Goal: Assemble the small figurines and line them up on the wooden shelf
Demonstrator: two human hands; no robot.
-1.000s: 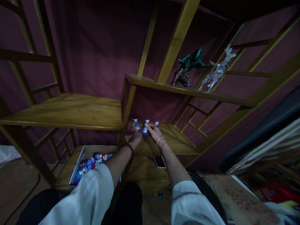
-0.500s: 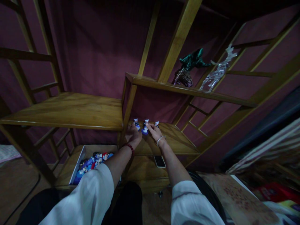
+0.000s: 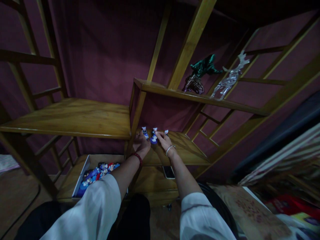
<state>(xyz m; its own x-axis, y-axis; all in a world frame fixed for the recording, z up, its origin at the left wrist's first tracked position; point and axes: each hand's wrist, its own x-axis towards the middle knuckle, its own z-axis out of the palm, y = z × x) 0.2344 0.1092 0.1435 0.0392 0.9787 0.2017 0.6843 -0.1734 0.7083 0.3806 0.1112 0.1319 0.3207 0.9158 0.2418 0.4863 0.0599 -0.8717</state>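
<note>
Small white-and-purple figurines stand in the low compartment of a wooden shelf. My left hand [image 3: 143,145] is closed around the lower part of the left figurine [image 3: 145,133]; its fingers are partly in shadow. With thumb and fingers pinched, my right hand [image 3: 164,141] grips a front figurine [image 3: 153,138] on a purple base. Right behind that one stands another figurine [image 3: 155,130]. A further figurine [image 3: 166,132] shows beyond my right hand, partly hidden by it.
A box [image 3: 81,176] of many colourful figurines sits low at the left. A phone [image 3: 169,172] lies in front of the compartment, beside my right forearm. On the upper board [image 3: 175,91] stand a green-and-brown ornament [image 3: 200,73] and a clear deer figure [image 3: 228,80]. A wooden post [image 3: 138,116] rises beside my left hand.
The view has shifted slightly. Both hands stay at the same figurines, with hardly any movement visible.
</note>
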